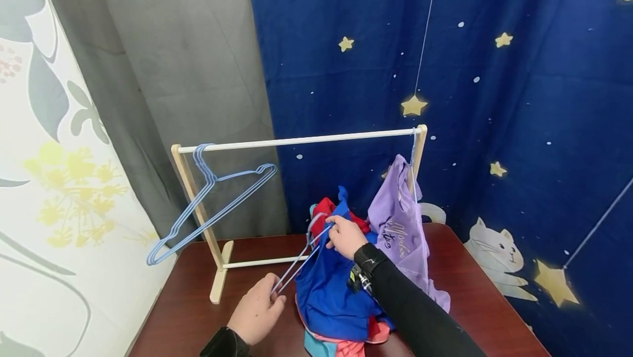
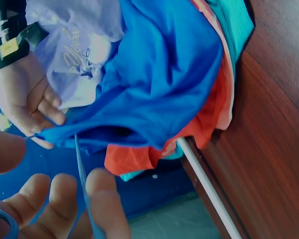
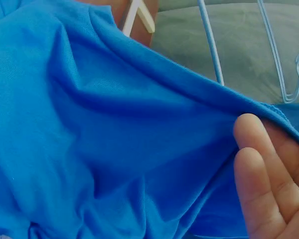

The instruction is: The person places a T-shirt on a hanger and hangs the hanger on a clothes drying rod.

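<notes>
My left hand grips one end of a light blue clothes hanger, which slants up to the right. The hanger's other end reaches the opening of a blue garment on the clothes pile; in the left wrist view its bar passes in at the edge. My right hand pinches that edge between thumb and fingers near the hanger's far end. In the right wrist view the blue cloth is pulled taut toward the fingers, and the thumb is mostly out of frame.
A small rack with a white rail stands on the brown table. Several light blue hangers hang at its left, a purple garment at its right. Red clothing and a teal garment lie under the blue one.
</notes>
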The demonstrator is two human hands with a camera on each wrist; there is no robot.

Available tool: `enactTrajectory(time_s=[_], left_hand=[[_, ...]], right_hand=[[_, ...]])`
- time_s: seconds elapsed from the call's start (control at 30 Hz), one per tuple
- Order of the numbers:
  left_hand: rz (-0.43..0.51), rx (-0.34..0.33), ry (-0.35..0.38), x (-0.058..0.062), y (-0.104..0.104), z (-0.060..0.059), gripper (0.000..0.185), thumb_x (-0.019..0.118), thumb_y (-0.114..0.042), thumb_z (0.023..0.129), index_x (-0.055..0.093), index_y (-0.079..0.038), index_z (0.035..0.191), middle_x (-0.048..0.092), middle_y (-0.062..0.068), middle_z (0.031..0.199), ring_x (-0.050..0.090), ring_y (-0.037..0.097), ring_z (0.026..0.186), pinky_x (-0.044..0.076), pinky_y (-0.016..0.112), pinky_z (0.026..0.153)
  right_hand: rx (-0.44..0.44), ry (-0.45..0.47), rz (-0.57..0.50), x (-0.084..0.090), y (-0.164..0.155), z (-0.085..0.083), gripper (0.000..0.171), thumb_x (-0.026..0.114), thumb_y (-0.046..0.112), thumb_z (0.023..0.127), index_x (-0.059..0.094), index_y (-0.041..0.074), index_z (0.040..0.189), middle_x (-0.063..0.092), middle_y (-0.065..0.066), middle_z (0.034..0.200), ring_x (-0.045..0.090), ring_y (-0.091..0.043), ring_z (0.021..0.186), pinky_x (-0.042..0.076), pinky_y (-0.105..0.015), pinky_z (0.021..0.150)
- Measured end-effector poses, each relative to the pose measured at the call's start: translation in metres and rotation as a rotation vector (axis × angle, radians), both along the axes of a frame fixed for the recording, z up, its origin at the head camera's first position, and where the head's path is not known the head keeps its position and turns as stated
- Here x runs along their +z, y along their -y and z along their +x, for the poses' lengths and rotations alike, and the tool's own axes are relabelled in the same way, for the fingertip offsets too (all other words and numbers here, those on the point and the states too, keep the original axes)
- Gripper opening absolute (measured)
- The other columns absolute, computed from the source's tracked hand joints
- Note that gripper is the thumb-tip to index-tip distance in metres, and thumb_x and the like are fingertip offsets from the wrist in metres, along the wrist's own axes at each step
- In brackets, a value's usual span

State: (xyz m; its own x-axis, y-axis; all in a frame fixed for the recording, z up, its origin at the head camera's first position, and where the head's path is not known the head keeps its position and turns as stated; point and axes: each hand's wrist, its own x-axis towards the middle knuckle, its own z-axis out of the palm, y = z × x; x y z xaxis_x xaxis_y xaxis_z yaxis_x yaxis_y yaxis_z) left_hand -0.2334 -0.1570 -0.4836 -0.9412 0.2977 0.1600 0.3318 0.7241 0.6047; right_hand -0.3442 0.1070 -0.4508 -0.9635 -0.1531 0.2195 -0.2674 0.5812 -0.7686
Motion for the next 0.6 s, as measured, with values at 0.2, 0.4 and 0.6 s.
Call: enactTrajectory(time_s=[0.2, 0.4, 0.6], left_hand=[[0.037, -0.041, -0.026, 0.0, -0.006, 0.002, 0.026, 0.047, -0.039, 0.107, 0.056, -0.016, 0.099, 0.048, -0.004, 0.081, 0.047, 0.012, 0.073, 0.039, 0.031, 0.064], [0.117, -0.073, 0.003, -0.001, -0.007, 0.005, 0.042, 0.031, -0.044, 0.11, 0.056, -0.017, 0.092, 0.05, -0.005, 0.078, 0.051, 0.008, 0.073, 0.042, 0.03, 0.067], [0.179, -0.066, -0.003, -0.004, -0.011, 0.0, 0.041, 0.033, -0.04, 0.111, 0.057, -0.015, 0.088, 0.051, -0.006, 0.075, 0.054, 0.006, 0.068, 0.044, 0.028, 0.067]], right_hand=[[-0.087, -0.259, 0.204, 0.0, -0.004, 0.001, 0.027, 0.059, 0.01, 0.099, 0.071, 0.012, 0.122, 0.063, 0.005, 0.074, 0.058, -0.013, 0.065, 0.046, -0.032, 0.059], [-0.126, -0.582, 0.348, -0.009, -0.013, -0.003, 0.024, 0.072, 0.014, 0.093, 0.078, 0.02, 0.116, 0.064, -0.004, 0.11, 0.055, -0.028, 0.109, 0.048, -0.041, 0.092], [0.095, -0.706, 0.32, -0.01, -0.012, -0.004, 0.024, 0.068, 0.012, 0.095, 0.077, 0.014, 0.117, 0.07, -0.004, 0.123, 0.055, -0.027, 0.127, 0.036, -0.045, 0.111]])
